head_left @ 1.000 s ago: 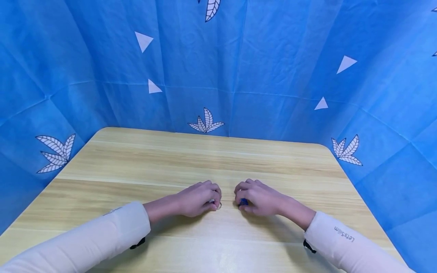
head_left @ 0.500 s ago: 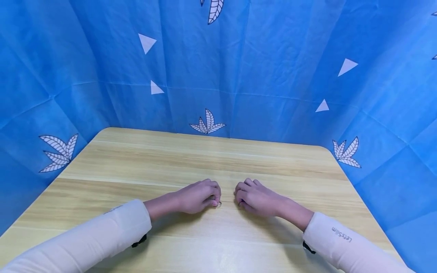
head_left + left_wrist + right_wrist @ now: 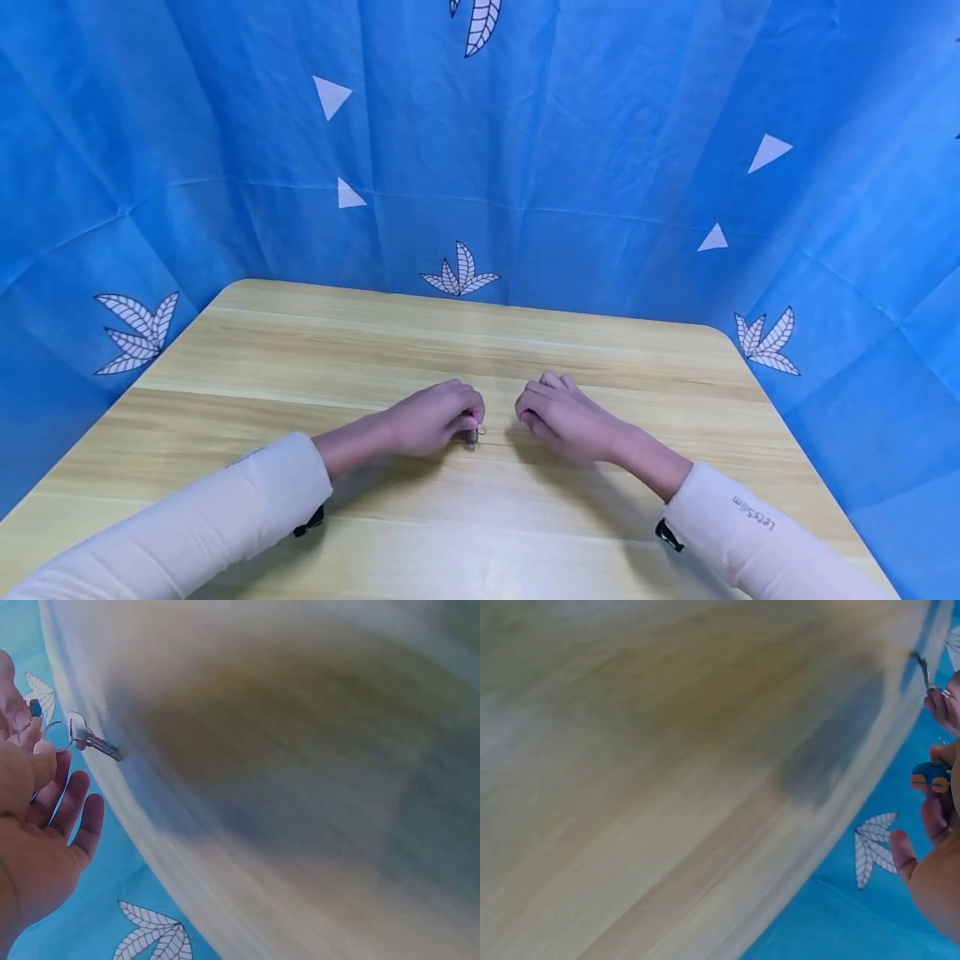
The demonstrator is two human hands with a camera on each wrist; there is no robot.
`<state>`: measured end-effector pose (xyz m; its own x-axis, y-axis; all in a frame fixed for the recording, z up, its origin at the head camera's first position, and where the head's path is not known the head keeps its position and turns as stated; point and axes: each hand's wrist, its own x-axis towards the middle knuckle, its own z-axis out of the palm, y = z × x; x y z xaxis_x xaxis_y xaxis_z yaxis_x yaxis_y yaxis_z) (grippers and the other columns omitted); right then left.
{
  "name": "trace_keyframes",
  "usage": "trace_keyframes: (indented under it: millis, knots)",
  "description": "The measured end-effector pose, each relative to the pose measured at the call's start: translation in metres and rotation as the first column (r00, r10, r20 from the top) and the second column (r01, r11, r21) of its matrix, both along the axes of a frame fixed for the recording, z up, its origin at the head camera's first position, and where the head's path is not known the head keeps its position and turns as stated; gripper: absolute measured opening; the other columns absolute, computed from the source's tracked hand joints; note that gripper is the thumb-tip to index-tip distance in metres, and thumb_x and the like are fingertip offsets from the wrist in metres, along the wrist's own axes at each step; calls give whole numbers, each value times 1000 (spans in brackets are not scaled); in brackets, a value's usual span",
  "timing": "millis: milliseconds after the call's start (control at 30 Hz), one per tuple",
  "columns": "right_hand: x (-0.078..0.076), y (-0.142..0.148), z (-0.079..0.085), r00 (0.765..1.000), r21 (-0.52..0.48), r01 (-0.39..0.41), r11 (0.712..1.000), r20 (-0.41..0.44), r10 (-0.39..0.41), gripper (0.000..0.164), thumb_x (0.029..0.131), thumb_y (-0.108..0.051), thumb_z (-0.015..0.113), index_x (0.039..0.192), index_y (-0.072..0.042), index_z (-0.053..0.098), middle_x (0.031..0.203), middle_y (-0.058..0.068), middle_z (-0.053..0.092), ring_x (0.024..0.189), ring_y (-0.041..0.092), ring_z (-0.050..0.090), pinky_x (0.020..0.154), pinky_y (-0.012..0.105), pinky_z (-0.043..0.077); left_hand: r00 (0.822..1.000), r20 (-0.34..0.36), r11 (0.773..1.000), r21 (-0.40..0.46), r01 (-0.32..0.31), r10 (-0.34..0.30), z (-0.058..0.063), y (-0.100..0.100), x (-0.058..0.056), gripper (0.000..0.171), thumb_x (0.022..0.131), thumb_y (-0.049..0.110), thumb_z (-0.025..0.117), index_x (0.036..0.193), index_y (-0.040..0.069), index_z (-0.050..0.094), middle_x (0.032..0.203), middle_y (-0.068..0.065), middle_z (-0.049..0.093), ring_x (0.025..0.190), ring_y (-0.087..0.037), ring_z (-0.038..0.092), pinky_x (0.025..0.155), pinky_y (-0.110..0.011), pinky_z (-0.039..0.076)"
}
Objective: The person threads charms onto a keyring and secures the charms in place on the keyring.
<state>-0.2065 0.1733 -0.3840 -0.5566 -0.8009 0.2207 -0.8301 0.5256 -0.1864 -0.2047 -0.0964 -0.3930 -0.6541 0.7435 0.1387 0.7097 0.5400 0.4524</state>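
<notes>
My left hand [image 3: 435, 418] pinches a key ring [image 3: 57, 735] between thumb and fingers, close above the table. Silver keys [image 3: 99, 744] hang from that ring, clear of the fingers; in the head view a key [image 3: 472, 437] shows below the fingertips. Opposite it, a short gap away, my right hand [image 3: 566, 417] has its fingers curled. The right wrist view shows them gripping a small blue charm with orange feet [image 3: 932, 775]. From the head camera this charm is hidden under the hand.
Both hands are over the middle of a light wood-grain table [image 3: 360, 350]. A blue curtain [image 3: 585, 125] with white leaves and triangles surrounds its back and sides.
Both hands have risen slightly off the table. A key has come into view beneath the left fingers. The blue charm, visible a second ago, is covered by the right hand in the head view.
</notes>
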Motion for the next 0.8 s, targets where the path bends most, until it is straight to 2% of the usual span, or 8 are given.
trace_keyframes:
  millis: [200, 400, 633, 800]
  knots:
    - [-3, -4, 9, 997, -126, 54, 991, 52, -48, 4, 101, -8, 63, 101, -9, 67, 90, -11, 59, 87, 13, 42, 80, 34, 35, 998, -24, 999, 15, -49, 49, 10, -1, -5, 10, 103, 10, 62, 94, 16, 60, 88, 8, 56, 89, -12, 54, 82, -29, 50]
    - [-8, -4, 20, 992, -218, 112, 969, 75, -97, 3, 103, -12, 62, 101, -12, 65, 91, -8, 62, 87, 14, 44, 81, 36, 35, 995, -59, 994, 79, -80, 85, 15, -4, -16, 7, 102, 11, 62, 95, 12, 63, 91, 7, 59, 93, -13, 56, 85, -31, 51]
    - [-17, -3, 26, 992, -356, 126, 926, 65, -110, 9, 100, -4, 62, 95, -12, 63, 87, -6, 60, 88, 26, 50, 81, 36, 38, 989, -84, 977, 185, -108, 125, 20, -6, -29, 6, 101, 9, 62, 96, 7, 64, 92, 1, 63, 94, -16, 57, 88, -35, 50]
    - [-24, -4, 23, 992, -433, 124, 893, 37, -119, 11, 98, -3, 63, 92, -13, 63, 85, -7, 59, 84, 19, 47, 78, 35, 38, 984, -74, 954, 265, -140, 164, 23, -4, -36, 7, 101, 7, 61, 95, 6, 63, 90, -3, 64, 91, -18, 56, 84, -36, 50]
